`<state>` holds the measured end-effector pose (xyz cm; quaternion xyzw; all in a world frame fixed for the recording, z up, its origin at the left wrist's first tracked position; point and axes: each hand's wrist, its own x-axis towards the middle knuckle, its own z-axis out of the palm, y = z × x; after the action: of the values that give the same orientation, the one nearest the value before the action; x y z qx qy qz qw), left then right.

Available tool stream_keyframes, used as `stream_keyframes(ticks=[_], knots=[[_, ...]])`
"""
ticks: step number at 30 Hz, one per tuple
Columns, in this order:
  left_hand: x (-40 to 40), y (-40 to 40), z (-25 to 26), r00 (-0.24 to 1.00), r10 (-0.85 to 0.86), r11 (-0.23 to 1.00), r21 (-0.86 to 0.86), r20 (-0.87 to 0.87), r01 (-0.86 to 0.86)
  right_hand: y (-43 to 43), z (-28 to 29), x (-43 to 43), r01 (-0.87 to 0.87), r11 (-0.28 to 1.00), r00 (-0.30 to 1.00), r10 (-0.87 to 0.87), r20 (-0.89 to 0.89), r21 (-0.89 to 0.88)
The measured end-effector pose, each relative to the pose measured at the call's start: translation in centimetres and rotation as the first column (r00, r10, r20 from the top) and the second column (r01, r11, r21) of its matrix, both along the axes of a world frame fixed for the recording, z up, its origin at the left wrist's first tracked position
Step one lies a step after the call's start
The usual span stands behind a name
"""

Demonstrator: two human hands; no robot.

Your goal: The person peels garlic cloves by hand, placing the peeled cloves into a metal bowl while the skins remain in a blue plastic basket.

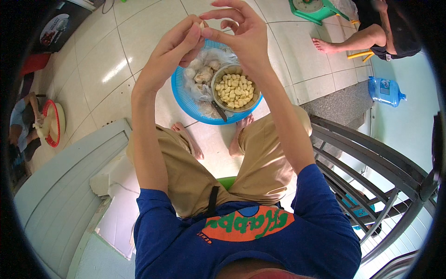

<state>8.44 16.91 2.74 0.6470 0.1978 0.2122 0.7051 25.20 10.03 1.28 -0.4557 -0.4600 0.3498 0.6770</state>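
Between the thumb and fingers of my left hand [184,43] is a small pale garlic clove [201,25]. My right hand [240,31] meets it there, thumb tip against the clove and the other fingers spread; whether it grips the clove too, I cannot tell. Below both hands a blue plastic basket [184,110] stands on the floor. It holds a metal bowl [213,91] of peeled garlic cloves [234,90], a clear plastic bag with garlic bulbs [204,75], loose skins [208,108] and a knife [220,111] with a dark part showing beside the bowl.
A person [378,33] sits at the upper right near a green scale [308,8]. Another person [22,118] is at the left by a red-rimmed basin [52,122]. A blue water bottle [386,91] lies at the right, beyond a dark metal railing [366,153].
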Motion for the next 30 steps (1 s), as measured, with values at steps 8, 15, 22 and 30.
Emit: stream_keyframes(ticks=[8,15,22,30], knots=[[-0.5,1.0,-0.4,0.994,-0.106,0.994,-0.010,0.022,0.107,0.3,-0.6,0.7,0.015,1.000,0.988,-0.019,0.150,0.024],[-1.0,1.1,-0.4,0.994,-0.105,0.994,-0.028,-0.004,0.105,-0.2,0.6,0.5,0.040,0.999,0.978,-0.033,0.205,-0.028],[-0.9,1.0,0.1,0.993,-0.107,0.994,-0.023,-0.047,0.106,-0.4,1.5,1.0,0.048,0.998,0.950,-0.037,0.310,-0.028],[-1.1,1.0,0.2,0.990,-0.118,0.993,0.007,-0.078,0.119,-0.3,1.1,1.2,-0.019,0.998,0.975,0.030,0.219,-0.051]])
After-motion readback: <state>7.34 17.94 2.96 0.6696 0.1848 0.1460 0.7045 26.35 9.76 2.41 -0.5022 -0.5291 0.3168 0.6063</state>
